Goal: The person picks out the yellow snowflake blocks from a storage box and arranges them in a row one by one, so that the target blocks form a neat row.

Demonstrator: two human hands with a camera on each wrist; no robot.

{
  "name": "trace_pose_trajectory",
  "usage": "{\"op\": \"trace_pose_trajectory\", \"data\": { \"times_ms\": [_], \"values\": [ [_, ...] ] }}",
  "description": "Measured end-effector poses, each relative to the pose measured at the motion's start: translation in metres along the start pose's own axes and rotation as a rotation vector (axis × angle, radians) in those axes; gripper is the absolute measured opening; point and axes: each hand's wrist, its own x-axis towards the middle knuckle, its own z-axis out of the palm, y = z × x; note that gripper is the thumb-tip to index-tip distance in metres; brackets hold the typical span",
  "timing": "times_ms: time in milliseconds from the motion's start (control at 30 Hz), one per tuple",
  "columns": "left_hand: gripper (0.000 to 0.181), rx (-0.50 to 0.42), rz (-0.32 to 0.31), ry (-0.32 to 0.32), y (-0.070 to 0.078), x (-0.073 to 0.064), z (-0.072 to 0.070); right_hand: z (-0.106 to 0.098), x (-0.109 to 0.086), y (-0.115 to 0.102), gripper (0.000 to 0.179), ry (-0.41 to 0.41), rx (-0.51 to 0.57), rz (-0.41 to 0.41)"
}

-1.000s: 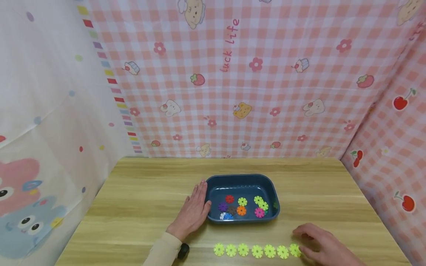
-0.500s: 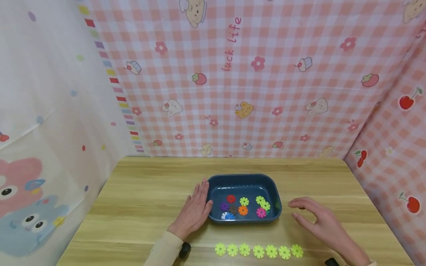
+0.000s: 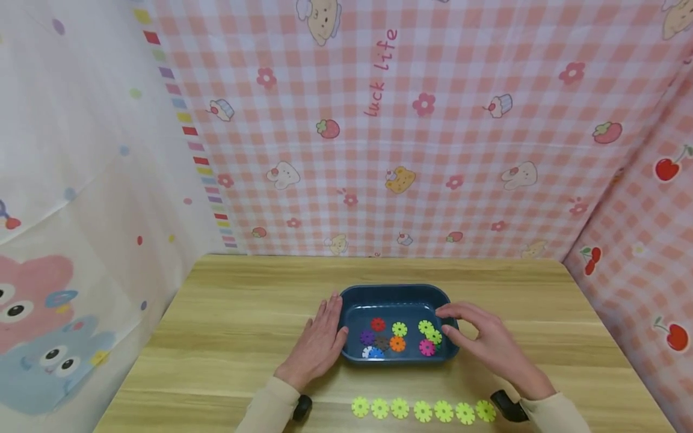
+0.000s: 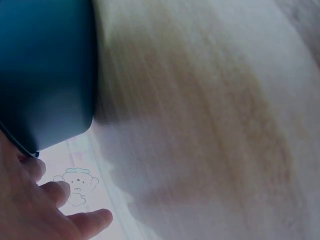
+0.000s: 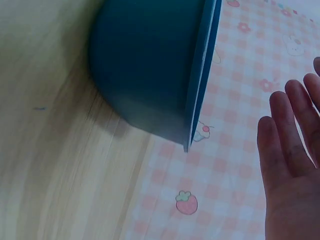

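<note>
A dark blue rectangular tub (image 3: 397, 294) stands on the wooden table. Inside lie notched plastic discs: a red disc (image 3: 378, 325), a purple disc (image 3: 367, 337), an orange disc (image 3: 397, 344), a pink disc (image 3: 426, 347), a yellow-green disc (image 3: 399, 329) and others. My left hand (image 3: 316, 346) rests with fairly straight fingers against the tub's left side; the left wrist view shows its fingers by the rim. Over the tub's right rim reaches my right hand (image 3: 489, 340), thumb and forefinger apart and holding nothing, close to the yellow-green discs (image 3: 426, 327) at that end.
Along the table's (image 3: 243, 313) near side runs a row of several yellow-green discs (image 3: 423, 411), just left of the right wrist's black band (image 3: 509, 406). A pink checked cloth (image 3: 379, 144) hangs behind the table, and a white printed cloth (image 3: 108, 198) hangs at its left.
My right hand has left the right end of the disc row, moving up and then left over the tub's rim. My left hand stays at the tub's side.
</note>
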Motion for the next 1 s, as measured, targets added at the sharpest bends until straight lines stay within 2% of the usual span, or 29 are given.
{"op": "trace_pose_trajectory", "data": {
  "times_ms": [467,1000],
  "values": [
    [0.063,-0.004,0.003,0.005,0.0,0.0,0.0,0.024,0.037,0.005,0.031,-0.246,0.043,0.02],
    [0.064,-0.015,0.0,-0.006,-0.001,0.0,0.0,0.046,0.06,0.017,0.042,-0.508,0.039,0.025]
  ]
}}
